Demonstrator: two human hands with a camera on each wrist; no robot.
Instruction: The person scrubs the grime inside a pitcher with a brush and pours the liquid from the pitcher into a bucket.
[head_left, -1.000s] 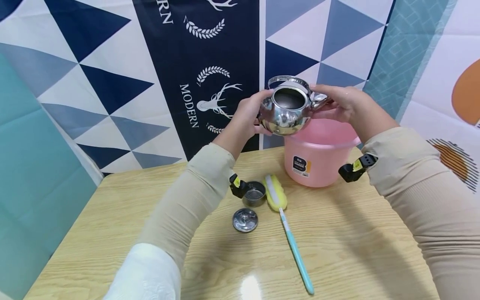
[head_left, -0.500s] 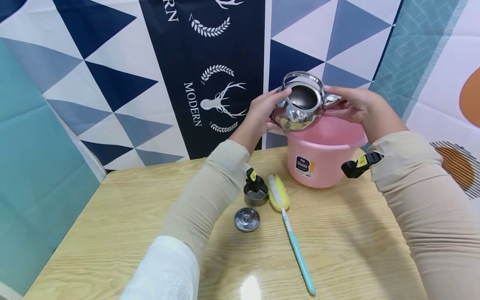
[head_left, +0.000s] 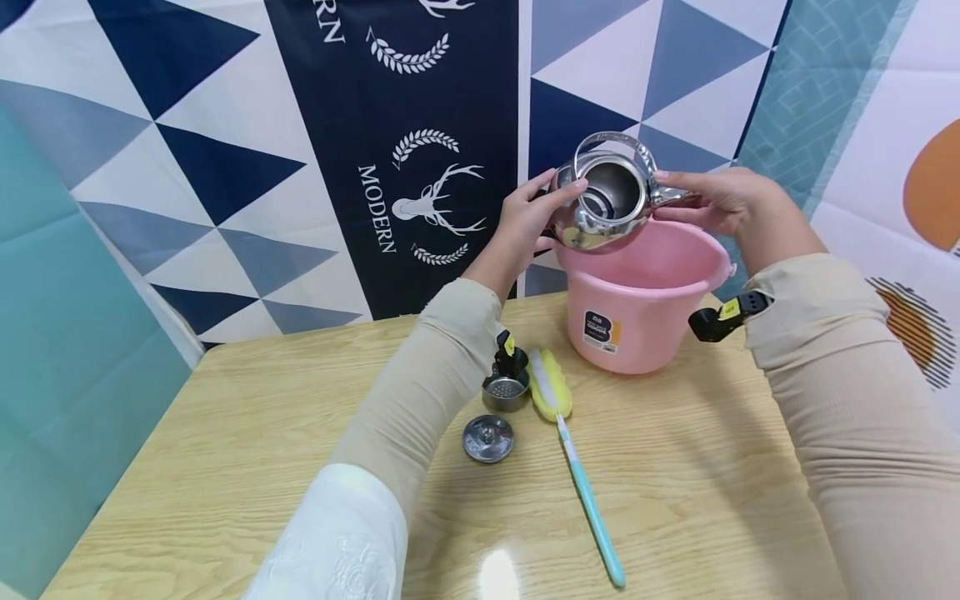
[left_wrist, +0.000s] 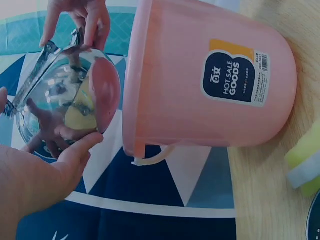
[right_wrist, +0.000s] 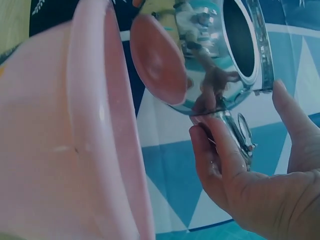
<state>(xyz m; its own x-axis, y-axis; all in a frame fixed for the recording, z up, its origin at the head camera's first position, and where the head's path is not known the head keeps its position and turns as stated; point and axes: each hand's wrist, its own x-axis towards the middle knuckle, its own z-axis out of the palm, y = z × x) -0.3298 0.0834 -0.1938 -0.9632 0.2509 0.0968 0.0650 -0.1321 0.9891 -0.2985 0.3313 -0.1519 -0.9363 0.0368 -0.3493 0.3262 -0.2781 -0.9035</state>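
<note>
A shiny steel teapot [head_left: 588, 232] is held up over the back left rim of the pink bucket [head_left: 633, 325], lidless, its round mouth facing the camera. My left hand [head_left: 519, 223] grips its left side, a finger reaching to the mouth's edge. On the other side my right hand [head_left: 731, 200] pinches the spout, fingers beneath and thumb on top. In the left wrist view, fingers of my left hand [left_wrist: 55, 175] support the teapot's body [left_wrist: 55, 92]. The right wrist view shows my right hand [right_wrist: 260, 197] curled at the spout [right_wrist: 232, 130].
On the wooden table [head_left: 247, 467] sit a small perforated steel strainer [head_left: 506, 394] and a steel lid [head_left: 488, 439]. A yellow sponge brush [head_left: 552, 387] with a turquoise handle [head_left: 596, 521] lies beside them. A patterned wall covering [head_left: 420, 100] stands behind.
Both hands have carried the teapot to the right and slightly up, and its mouth leans more to the left. The bucket, brush, strainer and lid have stayed put.
</note>
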